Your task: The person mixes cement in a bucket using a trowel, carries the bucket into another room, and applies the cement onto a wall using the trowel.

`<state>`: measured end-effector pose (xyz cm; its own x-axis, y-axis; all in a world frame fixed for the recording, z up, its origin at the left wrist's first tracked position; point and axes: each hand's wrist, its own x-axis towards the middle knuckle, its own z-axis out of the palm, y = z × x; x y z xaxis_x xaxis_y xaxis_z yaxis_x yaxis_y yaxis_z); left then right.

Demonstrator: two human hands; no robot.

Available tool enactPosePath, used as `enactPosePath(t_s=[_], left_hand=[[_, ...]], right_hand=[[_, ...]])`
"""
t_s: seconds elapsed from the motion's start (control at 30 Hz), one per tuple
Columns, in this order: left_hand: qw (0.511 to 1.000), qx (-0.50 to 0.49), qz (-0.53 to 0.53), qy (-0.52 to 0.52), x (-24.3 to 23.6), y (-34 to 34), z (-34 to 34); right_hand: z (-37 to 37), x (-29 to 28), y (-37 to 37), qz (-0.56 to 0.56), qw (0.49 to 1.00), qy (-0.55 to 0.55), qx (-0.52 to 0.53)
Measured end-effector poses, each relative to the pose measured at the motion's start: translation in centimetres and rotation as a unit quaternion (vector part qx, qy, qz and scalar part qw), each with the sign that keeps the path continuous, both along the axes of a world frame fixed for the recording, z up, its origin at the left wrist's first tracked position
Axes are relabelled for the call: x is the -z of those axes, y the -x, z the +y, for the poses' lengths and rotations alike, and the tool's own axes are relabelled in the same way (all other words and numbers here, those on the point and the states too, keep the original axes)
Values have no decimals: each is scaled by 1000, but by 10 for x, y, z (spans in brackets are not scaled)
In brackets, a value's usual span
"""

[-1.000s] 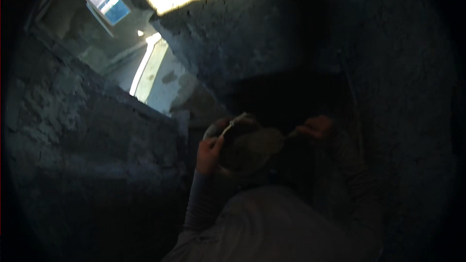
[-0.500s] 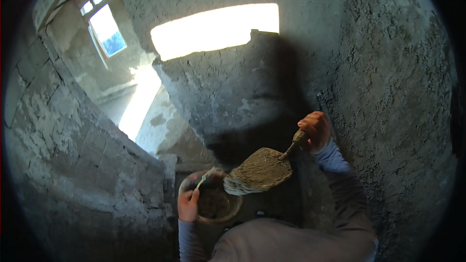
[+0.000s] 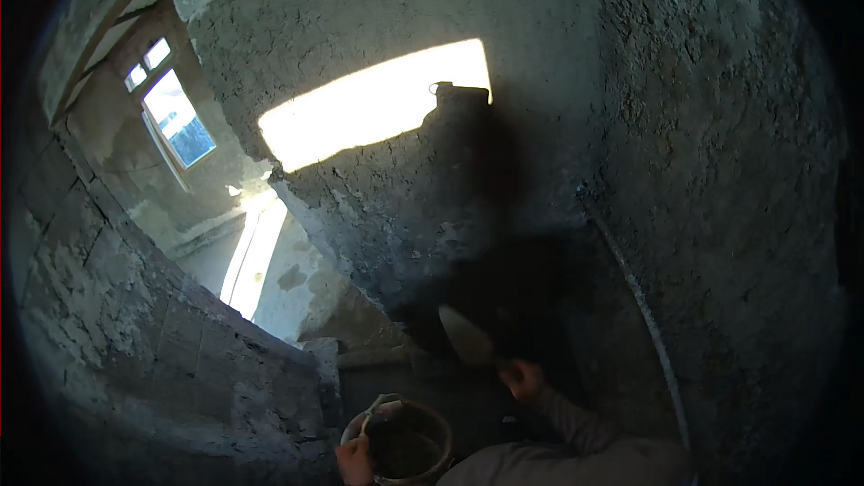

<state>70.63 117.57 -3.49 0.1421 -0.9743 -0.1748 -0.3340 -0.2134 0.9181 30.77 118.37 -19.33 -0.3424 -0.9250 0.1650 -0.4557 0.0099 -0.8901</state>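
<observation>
Low in the view, my left hand (image 3: 355, 461) is closed around the handle of a round bucket (image 3: 445, 427), close to its rim. Dark, wet-looking mortar (image 3: 405, 443) lies inside the bucket, in shadow. To the right of it, my right hand (image 3: 522, 380) grips a trowel (image 3: 465, 336) by its handle. The blade points up and left, toward the lower part of the wall ahead. It looks pale and fairly flat; whether any mortar clings to it is too dark to tell.
Rough plastered walls stand ahead (image 3: 378, 198) and on the right (image 3: 720, 171). A narrow pale strip (image 3: 643, 306) runs down the right one. A worn block wall (image 3: 171, 342) rises at the left. Beyond an opening, a window (image 3: 178, 117) shows. Bright sunlight falls on the front wall.
The trowel, earlier covered in mortar and raised near the right wall, has moved down and left with my right hand. The view has shifted, and the bucket now sits lower in it.
</observation>
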Motion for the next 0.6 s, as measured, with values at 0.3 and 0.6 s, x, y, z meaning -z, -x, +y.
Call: enactPosePath(t_s=[0.3, 0.6], left_hand=[[993, 82, -82, 24, 23, -13, -12], [980, 171, -84, 53, 3, 24, -49]], right_hand=[[64, -70, -15, 168, 925, -219, -260], [-49, -38, -110, 515, 773, 9, -370]])
